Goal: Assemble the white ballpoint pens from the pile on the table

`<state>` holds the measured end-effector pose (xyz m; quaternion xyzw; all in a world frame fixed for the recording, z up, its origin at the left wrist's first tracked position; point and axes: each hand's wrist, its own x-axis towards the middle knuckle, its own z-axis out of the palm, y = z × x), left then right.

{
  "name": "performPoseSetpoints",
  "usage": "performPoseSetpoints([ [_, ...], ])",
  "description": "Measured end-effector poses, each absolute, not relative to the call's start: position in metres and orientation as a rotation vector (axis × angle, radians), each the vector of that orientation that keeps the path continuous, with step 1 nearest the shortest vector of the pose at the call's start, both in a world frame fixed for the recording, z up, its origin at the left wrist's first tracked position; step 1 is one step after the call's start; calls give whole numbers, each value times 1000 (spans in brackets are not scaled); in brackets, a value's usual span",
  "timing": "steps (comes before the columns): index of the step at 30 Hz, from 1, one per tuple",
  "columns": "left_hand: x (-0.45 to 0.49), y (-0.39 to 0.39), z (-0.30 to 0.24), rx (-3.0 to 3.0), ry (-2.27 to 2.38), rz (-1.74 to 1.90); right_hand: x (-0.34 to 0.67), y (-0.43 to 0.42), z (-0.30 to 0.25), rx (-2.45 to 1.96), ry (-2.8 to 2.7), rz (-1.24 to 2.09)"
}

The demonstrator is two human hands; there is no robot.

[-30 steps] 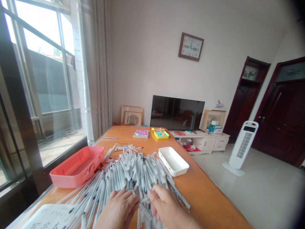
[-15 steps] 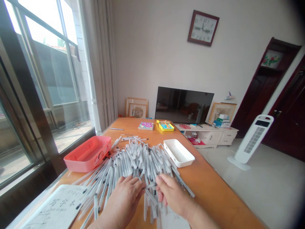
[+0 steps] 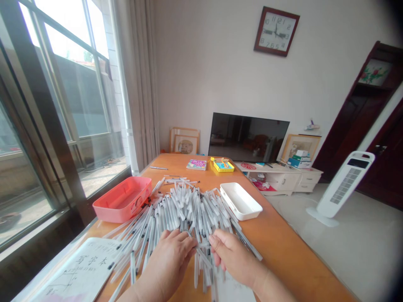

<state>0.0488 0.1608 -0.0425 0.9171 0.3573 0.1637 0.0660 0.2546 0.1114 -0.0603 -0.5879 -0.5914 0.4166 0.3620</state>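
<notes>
A large heap of clear-barrelled pens [image 3: 178, 205], many with black ends, is spread over the wooden table. My left hand [image 3: 173, 256] is closed low over the near part of the heap, its fingers curled on one end of a translucent pen [image 3: 202, 244]. My right hand [image 3: 231, 253] pinches with thumb and forefinger at the other end of that pen. My fingers hide both of its ends. Loose pens lie just beneath and in front of both hands.
A red plastic basket [image 3: 100, 213] stands left of the heap, a white one [image 3: 252, 214] to the right. At the near left lies a writing booklet [image 3: 78, 268]. A colourful booklet [image 3: 196, 165], a yellow box [image 3: 224, 167] and a single pen [image 3: 159, 168] are at the table's far end.
The whole view has shifted slightly, so the scene sits further right. Both hands keep nearly the same grip and place over the pens.
</notes>
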Motion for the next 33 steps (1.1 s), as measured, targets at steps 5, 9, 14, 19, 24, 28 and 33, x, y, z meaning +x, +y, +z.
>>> performPoseSetpoints([
  [5,49,161,-44,2766,1098,468,255,111,-60,-1472,-1500,1079],
  [9,48,162,-46,2766,1098,481,254,111,-61,-1519,-1499,1107],
  [14,48,163,-46,2755,1081,477,256,113,-66,-1426,-1489,1139],
  [19,47,162,-46,2754,1085,484,256,114,-70,-1446,-1463,1133],
  [24,47,163,-48,2747,1077,454,256,115,-69,-1446,-1477,1164],
  [28,47,163,-47,2730,1074,439,258,116,-70,-1375,-1447,1267],
  [33,47,163,-46,2732,1079,443,259,118,-77,-1458,-1442,1224],
])
